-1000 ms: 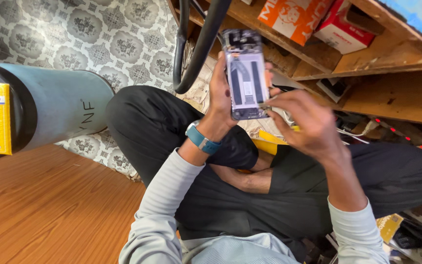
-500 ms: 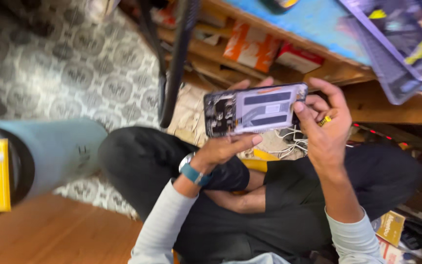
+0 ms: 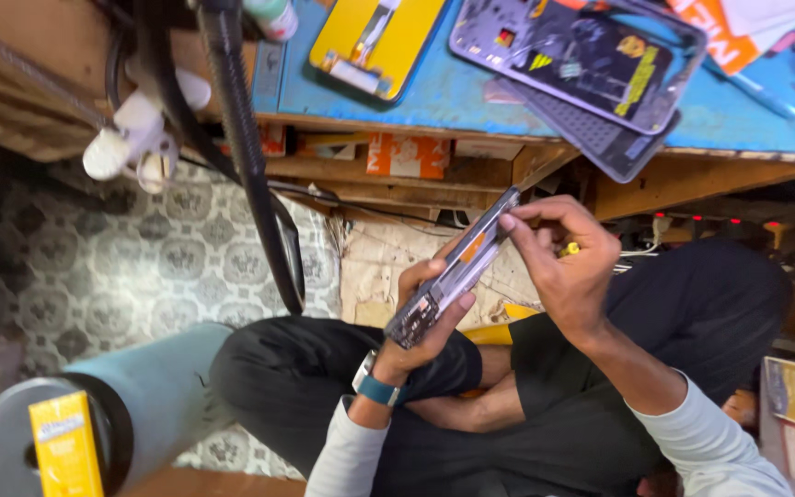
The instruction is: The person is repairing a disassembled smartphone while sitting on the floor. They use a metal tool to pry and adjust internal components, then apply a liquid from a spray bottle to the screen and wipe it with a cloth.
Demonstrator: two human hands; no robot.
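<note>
An opened smartphone (image 3: 453, 273) with its back cover off is held edge-on above my crossed legs. My left hand (image 3: 425, 317) grips its lower end, a blue watch on that wrist. My right hand (image 3: 563, 262) pinches the upper end and also holds a small yellow-handled tool (image 3: 570, 248) between the fingers. The phone's inner parts are mostly turned away from view.
A blue work mat (image 3: 471, 92) on the wooden bench above holds a yellow-backed phone (image 3: 374, 41), two phone frames (image 3: 581, 55) and a screwdriver (image 3: 766, 97). Boxes sit on the shelf (image 3: 407, 156) below. A black lamp arm (image 3: 250, 156) hangs left; a grey-blue cylinder (image 3: 94, 405) lies lower left.
The phone has been turned from facing me to edge-on and tilted diagonally. The view has swung up, now showing the blue bench top.
</note>
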